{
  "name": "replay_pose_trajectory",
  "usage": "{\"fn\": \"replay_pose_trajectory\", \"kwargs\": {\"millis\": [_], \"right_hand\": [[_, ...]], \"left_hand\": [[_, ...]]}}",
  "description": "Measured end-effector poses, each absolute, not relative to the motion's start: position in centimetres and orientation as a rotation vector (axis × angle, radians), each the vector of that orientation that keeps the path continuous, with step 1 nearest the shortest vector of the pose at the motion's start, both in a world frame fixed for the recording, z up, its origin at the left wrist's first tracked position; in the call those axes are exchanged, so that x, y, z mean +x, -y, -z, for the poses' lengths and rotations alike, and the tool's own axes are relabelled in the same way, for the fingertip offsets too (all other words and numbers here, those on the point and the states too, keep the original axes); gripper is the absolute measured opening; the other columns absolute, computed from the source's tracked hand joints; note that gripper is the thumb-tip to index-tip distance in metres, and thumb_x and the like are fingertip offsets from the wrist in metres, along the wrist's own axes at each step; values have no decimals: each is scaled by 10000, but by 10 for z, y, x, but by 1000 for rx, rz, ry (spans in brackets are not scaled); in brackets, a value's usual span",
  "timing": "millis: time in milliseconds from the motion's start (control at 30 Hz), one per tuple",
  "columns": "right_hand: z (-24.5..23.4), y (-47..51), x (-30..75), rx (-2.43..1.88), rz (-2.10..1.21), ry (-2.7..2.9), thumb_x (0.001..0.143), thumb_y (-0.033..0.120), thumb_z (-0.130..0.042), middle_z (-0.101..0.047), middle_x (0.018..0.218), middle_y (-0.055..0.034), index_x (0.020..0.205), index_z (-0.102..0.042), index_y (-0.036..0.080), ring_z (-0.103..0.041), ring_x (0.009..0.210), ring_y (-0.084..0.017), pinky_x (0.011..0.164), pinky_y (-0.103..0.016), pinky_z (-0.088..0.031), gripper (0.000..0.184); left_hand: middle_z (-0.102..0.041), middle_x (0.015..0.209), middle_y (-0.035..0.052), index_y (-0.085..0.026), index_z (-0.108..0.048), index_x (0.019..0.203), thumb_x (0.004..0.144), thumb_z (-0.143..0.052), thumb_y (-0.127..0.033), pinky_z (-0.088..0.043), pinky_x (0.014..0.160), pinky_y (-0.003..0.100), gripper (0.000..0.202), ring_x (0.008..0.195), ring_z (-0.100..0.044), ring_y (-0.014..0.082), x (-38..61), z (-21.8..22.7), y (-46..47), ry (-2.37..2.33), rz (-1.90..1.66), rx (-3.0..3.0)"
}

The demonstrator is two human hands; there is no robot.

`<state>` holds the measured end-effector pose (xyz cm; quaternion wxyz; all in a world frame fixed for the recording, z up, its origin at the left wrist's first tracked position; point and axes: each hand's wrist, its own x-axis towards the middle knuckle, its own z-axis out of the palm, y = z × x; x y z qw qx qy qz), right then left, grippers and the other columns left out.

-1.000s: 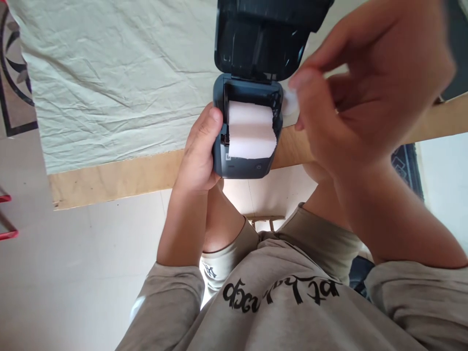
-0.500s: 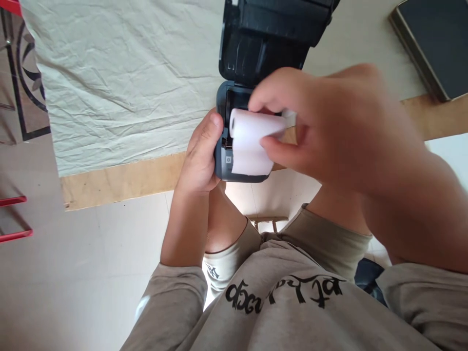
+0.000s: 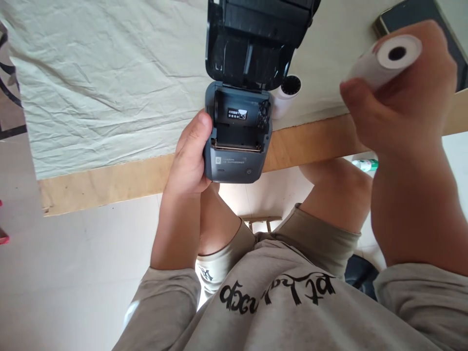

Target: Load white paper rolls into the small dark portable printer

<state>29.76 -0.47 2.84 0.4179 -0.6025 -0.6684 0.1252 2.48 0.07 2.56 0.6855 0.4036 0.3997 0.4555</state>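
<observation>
My left hand [image 3: 190, 156] grips the left side of a small dark grey printer [image 3: 236, 141] held at the table's front edge. Its lid [image 3: 256, 41] stands open, tipped back over the cloth, and the paper bay shows only a label inside. My right hand [image 3: 398, 102] is raised to the right, fingers closed around a white paper roll [image 3: 387, 58] with its hollow core facing me. A second small white roll [image 3: 287, 95] lies on the cloth just right of the printer.
A creased pale cloth [image 3: 109, 87] covers the wooden table [image 3: 109, 183]. A dark flat device [image 3: 420, 14] lies at the far right, partly behind my right hand. My knees and grey shirt are below the table edge. A green-and-white object [image 3: 365, 165] lies on the floor.
My right hand lifted the paper roll out of the printer's bay and carried it up to the right. The bay now shows bare. My left hand kept hold of the printer.
</observation>
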Motion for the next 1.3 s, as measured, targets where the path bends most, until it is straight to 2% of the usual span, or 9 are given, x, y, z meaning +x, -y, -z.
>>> {"fn": "replay_pose_trajectory", "kwargs": {"millis": [100, 300, 400, 500, 600, 767, 933, 1167, 1300], "right_hand": [[-33, -10, 297, -1670, -195, 1724, 727, 286, -727, -622, 1040, -35, 1084, -625, 280, -612, 988, -243, 818, -409, -494, 371], [-40, -3, 292, -1802, -182, 1868, 810, 348, -644, -563, 1298, -45, 1341, -497, 307, -553, 1219, -310, 1033, -494, -434, 552], [-43, 12, 281, -1486, 66, 1791, 836, 356, -606, -616, 1176, -51, 1260, -583, 277, -593, 1119, -284, 957, -454, -451, 432], [-37, 15, 258, -1317, -63, 1832, 807, 249, -581, -616, 992, -62, 1175, -603, 228, -621, 898, -201, 780, -365, -502, 369], [-25, 3, 234, -1456, -200, 1860, 763, 223, -620, -542, 1239, -157, 1296, -502, 178, -591, 1075, -241, 860, -384, -541, 548], [-22, -6, 225, -1672, -279, 1821, 805, 222, -603, -597, 1107, -68, 1061, -569, 276, -599, 953, -208, 785, -367, -545, 264], [-25, 17, 238, -1630, -351, 1854, 750, 137, -585, -655, 1046, -17, 1236, -456, 293, -629, 836, -182, 768, -361, -528, 527], [-18, 22, 238, -1655, -213, 1850, 802, 291, -655, -554, 1056, -77, 1128, -578, 259, -575, 941, -200, 836, -387, -528, 336], [-18, 25, 242, -1521, -318, 1855, 770, 169, -600, -595, 1057, -50, 1283, -448, 267, -601, 934, -188, 869, -388, -537, 544]], "left_hand": [[-718, 1156, 57, -255, -710, 940, 883, -499, -660, -559, 872, 392, 460, 1281, -583, 333, 26, -23, -1, -882, -1059, 900], [-737, 1076, 61, -274, -714, 944, 897, -445, -674, -547, 936, 398, 484, 1298, -573, 305, 28, -20, -2, -850, -1097, 906], [-739, 1082, 58, -247, -720, 975, 935, -419, -628, -528, 996, 395, 487, 1299, -573, 289, 27, -21, -1, -819, -1094, 896], [-736, 1123, 48, -225, -726, 980, 961, -424, -577, -513, 1036, 382, 464, 1334, -543, 277, 27, -23, -1, -805, -1099, 878], [-736, 1132, 50, -213, -725, 987, 965, -414, -582, -517, 1042, 384, 483, 1353, -524, 276, 26, -19, -2, -784, -1115, 888], [-709, 1171, 77, -201, -695, 1073, 948, -380, -634, -530, 1031, 422, 550, 1330, -553, 289, 25, -5, -5, -742, -1144, 966], [-707, 1125, 66, -244, -699, 1003, 927, -370, -684, -548, 999, 400, 555, 1275, -596, 280, 24, 0, -7, -755, -1151, 980], [-676, 1138, 70, -207, -673, 1043, 955, -344, -651, -570, 934, 391, 560, 1219, -621, 281, 21, -2, -7, -724, -1121, 988], [-682, 1134, 87, -201, -668, 1056, 967, -367, -585, -530, 1025, 415, 496, 1284, -582, 280, 22, -1, -8, -686, -1129, 970]]}}
